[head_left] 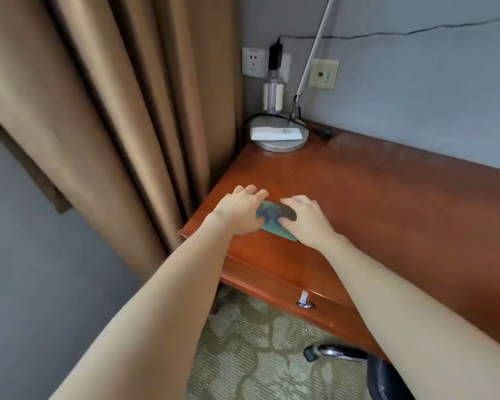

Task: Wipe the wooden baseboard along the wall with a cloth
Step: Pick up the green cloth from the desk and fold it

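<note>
On desk (387,203), cloth (273,219) between flat, spread left hand (240,209) and right hand (306,217).

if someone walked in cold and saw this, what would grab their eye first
Two bare forearms reach in from the bottom edge, and the left hand and right hand both press on a small folded blue-green cloth near the front left corner of the glossy reddish-brown wooden desk. Heavy tan pleated curtains fill the left side, and at the desk's back corner a white remote lies on a round grey lamp base.
</note>
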A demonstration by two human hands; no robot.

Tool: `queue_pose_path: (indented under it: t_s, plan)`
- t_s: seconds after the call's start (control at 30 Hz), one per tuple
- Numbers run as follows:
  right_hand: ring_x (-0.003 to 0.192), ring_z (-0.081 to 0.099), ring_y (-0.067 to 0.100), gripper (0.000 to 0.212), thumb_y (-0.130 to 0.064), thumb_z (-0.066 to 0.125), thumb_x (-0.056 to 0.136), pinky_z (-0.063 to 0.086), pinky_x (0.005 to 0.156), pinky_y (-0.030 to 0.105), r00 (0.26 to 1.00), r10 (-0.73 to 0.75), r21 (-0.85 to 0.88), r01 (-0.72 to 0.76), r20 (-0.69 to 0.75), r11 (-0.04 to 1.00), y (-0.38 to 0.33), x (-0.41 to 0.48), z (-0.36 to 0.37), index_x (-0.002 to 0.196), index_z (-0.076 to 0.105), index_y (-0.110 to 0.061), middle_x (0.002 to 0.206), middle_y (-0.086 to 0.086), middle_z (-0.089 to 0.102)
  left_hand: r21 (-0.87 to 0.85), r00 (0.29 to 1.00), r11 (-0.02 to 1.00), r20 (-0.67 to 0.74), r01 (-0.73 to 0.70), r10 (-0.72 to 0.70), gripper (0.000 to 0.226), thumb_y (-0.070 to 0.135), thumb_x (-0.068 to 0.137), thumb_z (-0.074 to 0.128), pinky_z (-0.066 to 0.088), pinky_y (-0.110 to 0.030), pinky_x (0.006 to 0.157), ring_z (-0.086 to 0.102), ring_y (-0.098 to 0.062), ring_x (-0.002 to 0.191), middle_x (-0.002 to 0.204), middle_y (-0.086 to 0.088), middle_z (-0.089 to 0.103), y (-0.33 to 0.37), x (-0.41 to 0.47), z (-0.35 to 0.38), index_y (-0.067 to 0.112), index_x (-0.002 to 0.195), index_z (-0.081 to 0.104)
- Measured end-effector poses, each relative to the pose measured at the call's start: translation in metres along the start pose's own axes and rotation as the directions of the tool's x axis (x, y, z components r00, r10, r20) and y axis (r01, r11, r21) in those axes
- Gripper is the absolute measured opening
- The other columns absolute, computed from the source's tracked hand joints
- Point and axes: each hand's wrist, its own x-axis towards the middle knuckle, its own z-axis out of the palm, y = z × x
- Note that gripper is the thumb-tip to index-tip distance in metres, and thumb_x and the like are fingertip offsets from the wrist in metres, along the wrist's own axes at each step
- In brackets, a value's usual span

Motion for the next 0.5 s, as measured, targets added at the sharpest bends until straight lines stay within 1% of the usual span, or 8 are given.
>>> queue_pose_path:
  t_s: [0.07, 0.13, 0.2, 0.27, 0.33, 0.4, 0.47, 0.5]
  plan:
    - [0.132, 0.028, 0.024, 0.050, -0.028, 0.053, 0.093, 0.032, 0.103, 0.040, 0.999, 0.036, -0.042, -0.035, 0.005, 0.998, 0.006, 0.004, 0.009, 0.140, 0.038, -0.022, 0.147, 0.002, 0.031, 0.050, 0.999, 0.999, 0.037, -0.016, 0.014, 0.058, 0.027, 0.088, 0.054, 0.041, -0.035, 0.092, 0.037, -0.026, 0.121, 0.143, -0.006, 0.033, -0.001, 0.009, 0.012, 0.020, 0.140, 0.031]
    - [0.135, 0.023, 0.023, 0.052, -0.028, 0.053, 0.093, 0.029, 0.106, 0.041, 0.998, 0.059, -0.077, -0.057, 0.025, 0.995, 0.014, 0.005, 0.022, 0.142, 0.035, -0.022, 0.150, 0.002, 0.026, 0.103, 0.996, 0.994, 0.088, -0.026, 0.016, 0.063, 0.023, 0.088, 0.053, 0.037, -0.039, 0.100, 0.029, -0.029, 0.131, 0.151, -0.008, 0.020, -0.002, 0.013, 0.030, 0.020, 0.144, 0.024]
    - [0.138, 0.019, 0.023, 0.054, -0.028, 0.051, 0.094, 0.025, 0.108, 0.041, 0.998, 0.058, -0.109, -0.054, 0.032, 0.993, 0.021, 0.009, 0.034, 0.143, 0.031, -0.023, 0.153, 0.001, 0.021, 0.118, 0.990, 0.993, 0.138, -0.023, 0.007, 0.068, 0.020, 0.089, 0.050, 0.028, -0.042, 0.108, 0.016, -0.030, 0.139, 0.156, -0.007, 0.006, -0.006, 0.019, 0.045, 0.021, 0.147, 0.016]
    - [0.140, 0.014, 0.021, 0.055, -0.028, 0.049, 0.095, 0.024, 0.110, 0.042, 0.998, 0.049, -0.129, -0.043, 0.042, 0.991, 0.026, 0.014, 0.043, 0.145, 0.027, -0.024, 0.154, 0.000, 0.016, 0.144, 0.986, 0.990, 0.169, -0.014, -0.011, 0.067, 0.016, 0.092, 0.046, 0.019, -0.044, 0.112, 0.008, -0.029, 0.142, 0.157, -0.005, 0.000, -0.010, 0.024, 0.055, 0.022, 0.149, 0.009]
    - [0.140, 0.014, 0.020, 0.055, -0.029, 0.046, 0.096, 0.023, 0.109, 0.041, 0.999, 0.030, -0.172, -0.023, 0.040, 0.985, 0.031, 0.018, 0.051, 0.146, 0.023, -0.026, 0.154, 0.000, 0.016, 0.194, 0.986, 0.981, 0.165, -0.025, -0.007, 0.064, 0.015, 0.095, 0.041, 0.018, -0.044, 0.112, 0.012, -0.028, 0.141, 0.156, -0.005, 0.005, -0.013, 0.029, 0.064, 0.022, 0.149, 0.008]
    - [0.137, 0.019, 0.019, 0.056, -0.034, 0.044, 0.095, 0.025, 0.106, 0.039, 1.000, -0.011, -0.249, 0.011, 0.002, 0.968, 0.034, 0.020, 0.057, 0.146, 0.023, -0.027, 0.152, -0.001, 0.022, 0.280, 0.995, 0.958, 0.100, -0.056, 0.029, 0.058, 0.016, 0.096, 0.038, 0.025, -0.044, 0.108, 0.022, -0.030, 0.136, 0.154, -0.005, 0.017, -0.013, 0.032, 0.069, 0.020, 0.148, 0.012]
    - [0.131, 0.025, 0.021, 0.054, -0.037, 0.043, 0.093, 0.028, 0.102, 0.038, 0.997, -0.067, -0.357, 0.051, -0.031, 0.933, 0.035, 0.017, 0.063, 0.144, 0.028, -0.024, 0.148, -0.001, 0.030, 0.343, 0.997, 0.936, 0.039, -0.081, 0.072, 0.052, 0.017, 0.097, 0.038, 0.030, -0.043, 0.099, 0.032, -0.031, 0.127, 0.147, -0.005, 0.029, -0.013, 0.031, 0.073, 0.020, 0.145, 0.018]
    - [0.127, 0.030, 0.022, 0.051, -0.035, 0.042, 0.093, 0.030, 0.098, 0.037, 0.994, -0.096, -0.404, 0.071, -0.041, 0.912, 0.035, 0.015, 0.065, 0.141, 0.033, -0.022, 0.144, 0.000, 0.035, 0.363, 0.995, 0.927, 0.015, -0.093, 0.094, 0.049, 0.017, 0.097, 0.039, 0.030, -0.044, 0.097, 0.035, -0.032, 0.122, 0.142, -0.005, 0.034, -0.012, 0.030, 0.075, 0.019, 0.143, 0.022]
